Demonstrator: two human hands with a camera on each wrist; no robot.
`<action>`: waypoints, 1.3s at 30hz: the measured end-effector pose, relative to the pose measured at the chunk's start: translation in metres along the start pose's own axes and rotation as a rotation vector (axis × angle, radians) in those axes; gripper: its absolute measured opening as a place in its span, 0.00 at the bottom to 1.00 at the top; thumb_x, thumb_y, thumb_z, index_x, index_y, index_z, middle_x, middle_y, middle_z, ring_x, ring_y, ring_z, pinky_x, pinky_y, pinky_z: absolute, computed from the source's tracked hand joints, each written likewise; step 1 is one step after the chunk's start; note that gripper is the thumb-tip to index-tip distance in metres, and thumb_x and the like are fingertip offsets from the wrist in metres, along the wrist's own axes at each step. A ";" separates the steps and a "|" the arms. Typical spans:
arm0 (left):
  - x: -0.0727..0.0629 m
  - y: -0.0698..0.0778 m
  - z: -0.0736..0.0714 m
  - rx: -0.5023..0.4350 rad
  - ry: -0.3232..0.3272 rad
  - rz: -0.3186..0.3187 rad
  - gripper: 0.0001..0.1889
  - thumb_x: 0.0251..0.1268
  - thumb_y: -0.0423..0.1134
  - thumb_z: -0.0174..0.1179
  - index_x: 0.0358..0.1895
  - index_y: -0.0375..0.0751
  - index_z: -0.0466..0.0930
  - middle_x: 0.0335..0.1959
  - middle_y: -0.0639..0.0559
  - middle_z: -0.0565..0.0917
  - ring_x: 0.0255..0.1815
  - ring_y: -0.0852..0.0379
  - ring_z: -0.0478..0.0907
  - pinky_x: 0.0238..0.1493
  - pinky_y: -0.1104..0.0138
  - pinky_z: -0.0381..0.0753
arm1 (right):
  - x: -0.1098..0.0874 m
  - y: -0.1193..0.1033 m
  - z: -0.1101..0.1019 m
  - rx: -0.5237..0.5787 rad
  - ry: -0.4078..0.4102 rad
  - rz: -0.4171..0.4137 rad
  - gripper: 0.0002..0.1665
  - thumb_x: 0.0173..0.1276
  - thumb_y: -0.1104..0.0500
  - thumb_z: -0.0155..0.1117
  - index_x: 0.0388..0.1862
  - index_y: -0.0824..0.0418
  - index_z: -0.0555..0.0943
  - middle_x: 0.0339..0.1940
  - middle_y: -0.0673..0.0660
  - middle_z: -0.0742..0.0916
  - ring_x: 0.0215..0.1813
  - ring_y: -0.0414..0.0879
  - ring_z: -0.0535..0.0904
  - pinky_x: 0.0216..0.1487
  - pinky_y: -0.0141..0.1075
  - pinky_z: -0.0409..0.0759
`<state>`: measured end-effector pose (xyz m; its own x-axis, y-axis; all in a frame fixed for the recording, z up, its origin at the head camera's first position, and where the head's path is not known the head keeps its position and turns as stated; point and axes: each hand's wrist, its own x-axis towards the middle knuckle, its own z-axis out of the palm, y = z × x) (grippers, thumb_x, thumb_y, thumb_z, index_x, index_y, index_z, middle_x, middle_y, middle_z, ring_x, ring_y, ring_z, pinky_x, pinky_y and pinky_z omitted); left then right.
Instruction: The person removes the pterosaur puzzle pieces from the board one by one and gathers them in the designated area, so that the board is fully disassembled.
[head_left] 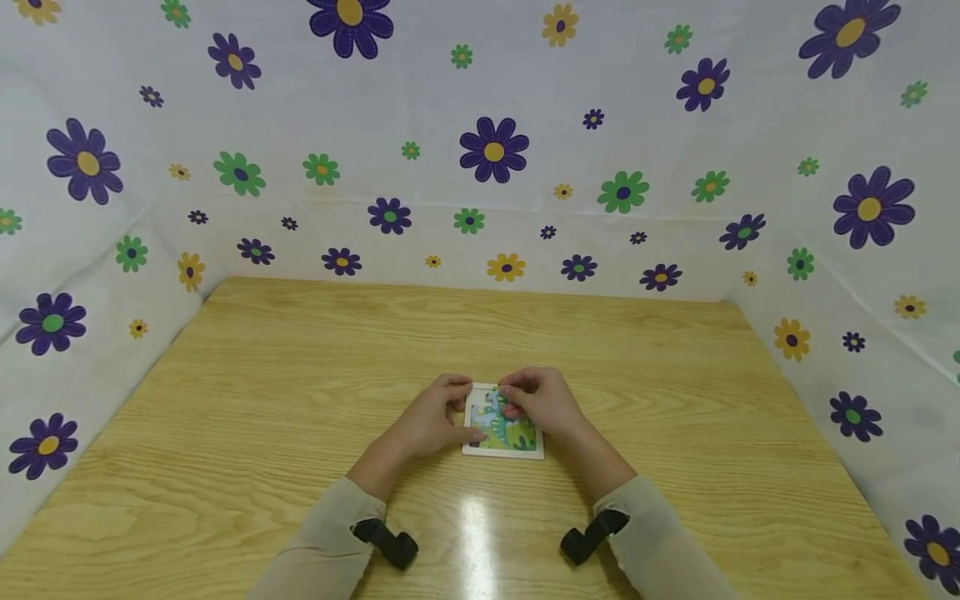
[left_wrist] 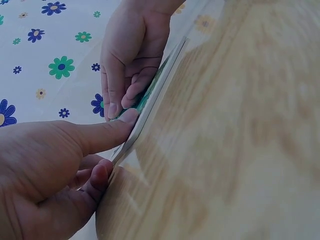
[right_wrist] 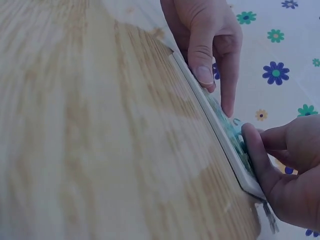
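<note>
A small jigsaw puzzle with a white frame (head_left: 504,454) lies on the table, its picture (head_left: 516,435) showing a teal dinosaur over green leaves. Pale backing shows at the picture's upper left. My left hand (head_left: 433,419) grips the frame's left side, thumb over the lower left of the picture and fingers along the outer edge. At the upper right, my right hand (head_left: 551,404) has thumb and forefinger pinched together over the picture. By that thumb in the right wrist view, a teal-marked puzzle piece (right_wrist: 238,122) peeks out, mostly hidden by the fingers.
The wood-grain table (head_left: 300,358) stretches around the puzzle on all sides. A white cloth (head_left: 420,92) with printed flowers stands behind it and at both sides. Black wrist straps (head_left: 390,546) sit over both beige sleeves.
</note>
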<state>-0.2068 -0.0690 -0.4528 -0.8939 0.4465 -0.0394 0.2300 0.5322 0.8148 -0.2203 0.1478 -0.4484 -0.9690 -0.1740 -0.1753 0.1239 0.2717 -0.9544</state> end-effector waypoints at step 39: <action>-0.003 0.002 0.002 -0.033 0.014 -0.015 0.42 0.55 0.40 0.76 0.72 0.31 0.67 0.69 0.47 0.68 0.39 0.57 0.68 0.36 0.69 0.70 | -0.003 0.002 -0.082 -0.113 -0.008 0.125 0.19 0.74 0.62 0.61 0.59 0.73 0.78 0.46 0.63 0.83 0.34 0.41 0.82 0.39 0.31 0.84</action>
<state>-0.2032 -0.0681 -0.4520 -0.9025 0.4285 -0.0438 0.2040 0.5146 0.8328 -0.2346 0.2268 -0.4301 -0.9457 -0.1399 -0.2933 0.2180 0.3961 -0.8920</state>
